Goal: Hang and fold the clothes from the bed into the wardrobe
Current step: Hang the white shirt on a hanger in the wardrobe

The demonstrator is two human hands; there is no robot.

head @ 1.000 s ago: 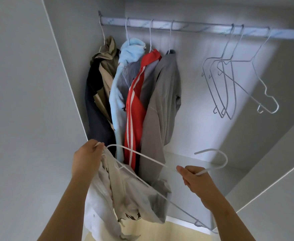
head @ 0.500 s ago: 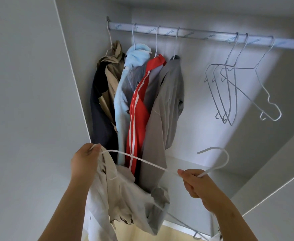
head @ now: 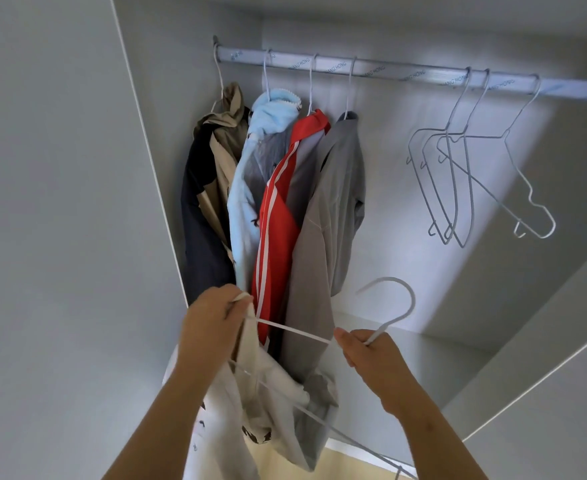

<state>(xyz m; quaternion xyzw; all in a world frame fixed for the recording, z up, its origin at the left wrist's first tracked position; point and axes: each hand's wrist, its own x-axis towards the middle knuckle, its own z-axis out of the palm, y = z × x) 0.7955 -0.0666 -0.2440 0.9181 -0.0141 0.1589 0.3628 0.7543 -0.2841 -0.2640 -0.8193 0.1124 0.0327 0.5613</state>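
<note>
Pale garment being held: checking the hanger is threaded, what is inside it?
The white hanger enters the pale garment at the left hand; its lower wire emerges below, and cloth covers the stretch between.

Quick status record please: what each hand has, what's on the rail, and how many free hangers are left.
left hand: grips the cream garment and one end of the white hanger
right hand: grips the white hanger's neck, below its hook
cream garment: bunched, only part way on the white hanger
rail: four hung garments at its left end: tan-navy, light blue, red striped, grey
free hangers: three wire ones, further right on the rail
white hanger: not yet on the rail
</note>
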